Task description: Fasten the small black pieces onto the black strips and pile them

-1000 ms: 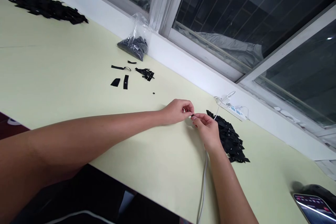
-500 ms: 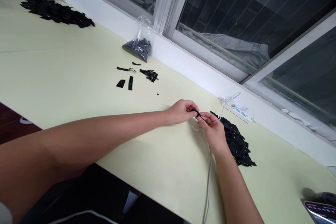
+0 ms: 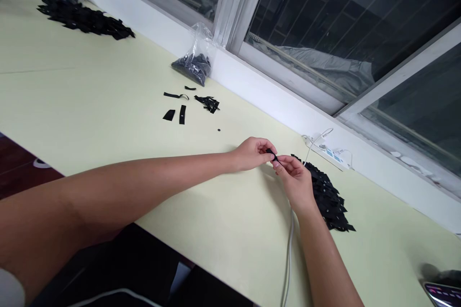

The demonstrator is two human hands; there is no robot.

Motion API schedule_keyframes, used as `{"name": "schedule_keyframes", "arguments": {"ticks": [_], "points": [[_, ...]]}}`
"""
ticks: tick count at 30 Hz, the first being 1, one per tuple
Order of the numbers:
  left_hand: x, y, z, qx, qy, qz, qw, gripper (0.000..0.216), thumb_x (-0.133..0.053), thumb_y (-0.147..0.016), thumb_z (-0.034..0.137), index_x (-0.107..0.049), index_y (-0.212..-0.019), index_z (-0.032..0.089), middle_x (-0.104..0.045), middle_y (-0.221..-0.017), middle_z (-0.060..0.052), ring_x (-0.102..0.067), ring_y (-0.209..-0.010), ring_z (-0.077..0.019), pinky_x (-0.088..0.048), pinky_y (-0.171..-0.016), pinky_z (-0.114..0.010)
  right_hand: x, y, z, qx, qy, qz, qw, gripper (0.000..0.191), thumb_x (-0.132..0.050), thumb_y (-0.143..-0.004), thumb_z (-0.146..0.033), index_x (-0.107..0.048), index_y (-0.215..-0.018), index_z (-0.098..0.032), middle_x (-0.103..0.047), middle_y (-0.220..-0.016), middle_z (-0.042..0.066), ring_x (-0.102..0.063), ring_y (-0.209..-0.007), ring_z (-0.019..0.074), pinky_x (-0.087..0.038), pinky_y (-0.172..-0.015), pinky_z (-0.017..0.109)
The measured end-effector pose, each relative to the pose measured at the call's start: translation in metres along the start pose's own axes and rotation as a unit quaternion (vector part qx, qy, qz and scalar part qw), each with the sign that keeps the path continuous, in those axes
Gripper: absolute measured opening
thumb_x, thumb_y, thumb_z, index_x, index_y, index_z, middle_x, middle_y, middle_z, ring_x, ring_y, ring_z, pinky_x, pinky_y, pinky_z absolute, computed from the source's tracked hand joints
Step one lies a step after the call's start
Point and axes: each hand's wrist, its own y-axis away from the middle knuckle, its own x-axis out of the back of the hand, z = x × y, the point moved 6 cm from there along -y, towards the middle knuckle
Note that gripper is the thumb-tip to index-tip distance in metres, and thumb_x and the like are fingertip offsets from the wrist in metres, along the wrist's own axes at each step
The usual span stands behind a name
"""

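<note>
My left hand (image 3: 252, 153) and my right hand (image 3: 296, 180) meet above the pale yellow table (image 3: 90, 105), fingertips pinched together on a small black piece (image 3: 272, 155) held between them. Just right of my right hand lies a heap of small black fabric pieces (image 3: 329, 199). A grey cable (image 3: 288, 254) runs under my right wrist toward the table's near edge.
A few loose black strips (image 3: 180, 111) and a clear bag of dark parts (image 3: 194, 60) lie further back by the window sill. Another black heap (image 3: 84, 19) is at the far left. A white power strip (image 3: 329, 152) sits at the wall. A phone (image 3: 444, 292) lies at the bottom right.
The view has shifted slightly, so everything sits a little more to the right. Both hands stay pinched together on the small black piece, with the fingers working it a little.
</note>
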Motion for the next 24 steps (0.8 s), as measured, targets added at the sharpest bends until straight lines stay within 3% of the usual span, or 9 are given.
{"name": "schedule_keyframes", "arguments": {"ticks": [11, 24], "points": [[-0.003, 0.005, 0.007, 0.081, 0.056, 0.001, 0.995, 0.006, -0.064, -0.08, 0.008, -0.067, -0.085, 0.011, -0.062, -0.07, 0.0, -0.057, -0.064, -0.0075, -0.049, -0.07, -0.025, 0.009, 0.002, -0.002, 0.067, 0.09, 0.034, 0.993, 0.028, -0.079, -0.076, -0.04, -0.071, -0.094, -0.021, -0.074, -0.093, 0.007, -0.068, -0.084, 0.0203, -0.054, -0.081, 0.037], [-0.002, 0.005, 0.011, -0.014, -0.018, -0.011, 1.0, 0.007, -0.064, -0.082, 0.016, -0.067, -0.088, 0.013, -0.067, -0.087, -0.005, -0.06, -0.078, -0.0112, -0.049, -0.076, -0.028, 0.014, 0.004, -0.008, 0.063, 0.14, 0.059, 0.986, 0.025, -0.079, -0.075, -0.039, -0.072, -0.089, -0.02, -0.073, -0.087, 0.006, -0.067, -0.078, 0.0198, -0.053, -0.078, 0.036]]}}
